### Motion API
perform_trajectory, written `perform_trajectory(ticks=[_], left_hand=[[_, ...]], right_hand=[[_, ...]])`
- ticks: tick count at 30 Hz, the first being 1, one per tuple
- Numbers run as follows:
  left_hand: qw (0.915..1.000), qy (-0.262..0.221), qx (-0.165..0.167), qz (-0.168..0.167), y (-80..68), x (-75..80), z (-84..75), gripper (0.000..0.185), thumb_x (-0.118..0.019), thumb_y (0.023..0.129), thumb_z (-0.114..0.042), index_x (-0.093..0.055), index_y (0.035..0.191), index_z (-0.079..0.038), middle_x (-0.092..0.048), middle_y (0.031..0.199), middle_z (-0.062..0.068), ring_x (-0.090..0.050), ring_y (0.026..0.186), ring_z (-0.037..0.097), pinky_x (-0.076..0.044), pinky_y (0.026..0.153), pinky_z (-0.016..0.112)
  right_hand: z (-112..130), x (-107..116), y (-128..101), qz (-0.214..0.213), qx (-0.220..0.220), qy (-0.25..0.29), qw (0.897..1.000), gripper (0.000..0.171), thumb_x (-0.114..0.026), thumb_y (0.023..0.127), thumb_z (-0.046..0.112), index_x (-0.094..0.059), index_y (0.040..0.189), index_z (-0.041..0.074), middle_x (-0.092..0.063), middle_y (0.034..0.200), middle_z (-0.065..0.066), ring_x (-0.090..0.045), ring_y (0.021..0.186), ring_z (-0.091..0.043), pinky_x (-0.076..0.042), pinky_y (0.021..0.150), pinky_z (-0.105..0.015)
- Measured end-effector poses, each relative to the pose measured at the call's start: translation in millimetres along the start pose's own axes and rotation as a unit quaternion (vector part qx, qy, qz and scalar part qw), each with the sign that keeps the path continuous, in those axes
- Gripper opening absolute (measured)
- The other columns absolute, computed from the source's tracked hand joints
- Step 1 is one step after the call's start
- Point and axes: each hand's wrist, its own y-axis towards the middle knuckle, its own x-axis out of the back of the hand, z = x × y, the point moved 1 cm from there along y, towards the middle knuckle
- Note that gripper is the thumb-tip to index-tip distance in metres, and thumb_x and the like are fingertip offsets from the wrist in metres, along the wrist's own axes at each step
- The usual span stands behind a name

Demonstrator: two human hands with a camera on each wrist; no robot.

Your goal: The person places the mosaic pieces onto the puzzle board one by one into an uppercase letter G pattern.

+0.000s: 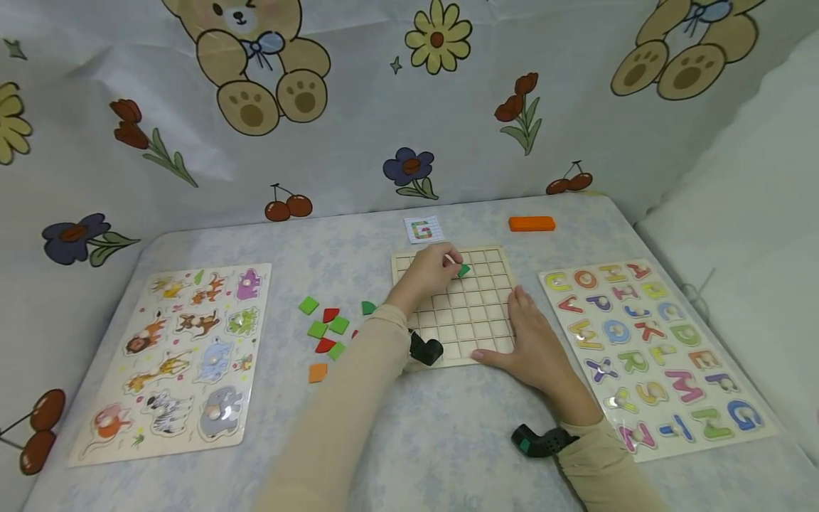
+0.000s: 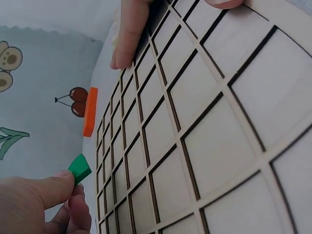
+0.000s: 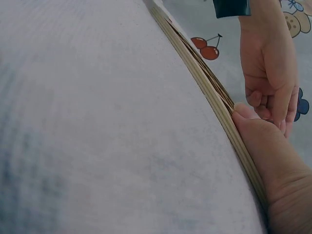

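Observation:
A wooden grid board (image 1: 476, 306) with empty square cells lies in the middle of the table. My left hand (image 1: 430, 272) reaches over its far left part and pinches a small green tile (image 1: 463, 270) between thumb and fingers. The left wrist view shows the green tile (image 2: 79, 168) held just above the board (image 2: 204, 136). My right hand (image 1: 531, 341) lies flat on the board's near right corner, fingers straight. In the right wrist view its thumb (image 3: 258, 141) presses against the board's edge (image 3: 204, 83).
Loose green, red and orange tiles (image 1: 326, 327) lie left of the board. An animal puzzle (image 1: 185, 355) sits at the left and an alphabet puzzle (image 1: 646, 341) at the right. Behind the board are a pattern card (image 1: 424, 230) and an orange block (image 1: 532, 223).

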Motion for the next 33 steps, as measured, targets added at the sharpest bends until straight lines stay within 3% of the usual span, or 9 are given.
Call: perform_trajectory(ticks=[13,26,33], left_hand=[[0.9991,0.042,-0.002,-0.004,15.2,-13.0,-5.3,0.016,-0.052,0.104,-0.019,-0.063,0.114,-0.014,-0.064,0.103,0.004,-0.057,0.083,0.018,-0.047,0.074,0.031],[0.9952,0.087,-0.035,-0.03,21.3,-24.0,2.1,0.02,-0.051,0.104,-0.017,-0.065,0.117,-0.012,-0.059,0.112,0.005,-0.053,0.093,0.016,-0.048,0.083,0.031],[0.9953,0.086,-0.03,-0.03,22.2,-25.8,3.8,0.029,-0.066,0.097,-0.023,-0.063,0.123,-0.012,-0.056,0.113,0.006,-0.054,0.097,0.016,-0.049,0.088,0.031]], right_hand=[[2,-3,0,-0.005,0.005,0.005,1.0,0.132,-0.071,0.07,0.077,-0.01,0.157,-0.003,-0.003,0.166,-0.019,-0.01,0.153,-0.04,-0.018,0.12,-0.058],[1,0,0,0.005,-0.004,0.001,1.0,0.132,-0.069,0.07,0.078,-0.009,0.157,-0.002,-0.001,0.167,-0.017,-0.008,0.154,-0.038,-0.016,0.121,-0.058],[1,1,-1,0.003,-0.004,-0.001,1.0,0.132,-0.07,0.071,0.077,-0.009,0.157,-0.003,-0.001,0.167,-0.018,-0.009,0.154,-0.039,-0.017,0.121,-0.058]])
